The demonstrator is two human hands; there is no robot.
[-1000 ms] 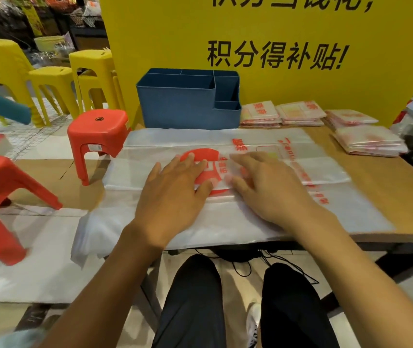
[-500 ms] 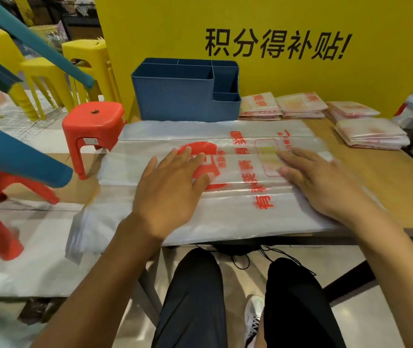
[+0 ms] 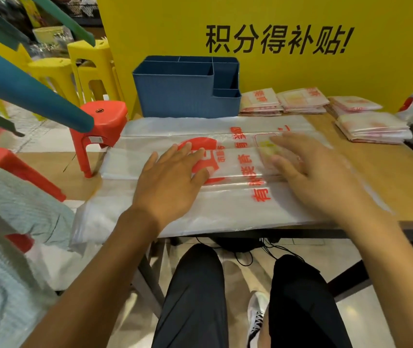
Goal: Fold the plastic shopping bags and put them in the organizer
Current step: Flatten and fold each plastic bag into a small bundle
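1. Plastic bag: lying flat along the near edge of the table, already folded lengthwise into a long band, its left end overhanging the table edge; thin translucent film, red printing showing through
2. Handling, as judged: looking very light, limp and slippery; likely sliding or springing open unless pinned, so best taken at one short end while the other hand is pressing the middle
3. Left hand: lying palm-down with straight fingers on the red round logo, gripping nothing
4. Right hand: resting flat with fingers spread over the bag's right part, blurred, grasping nothing
5. Organizer: blue rigid plastic box with compartments, standing behind the bag against the yellow board
6. Folded bags: sitting in small square stacks right of the organizer, not yet in it
7. Stools: red and yellow moulded plastic, standing left of the table
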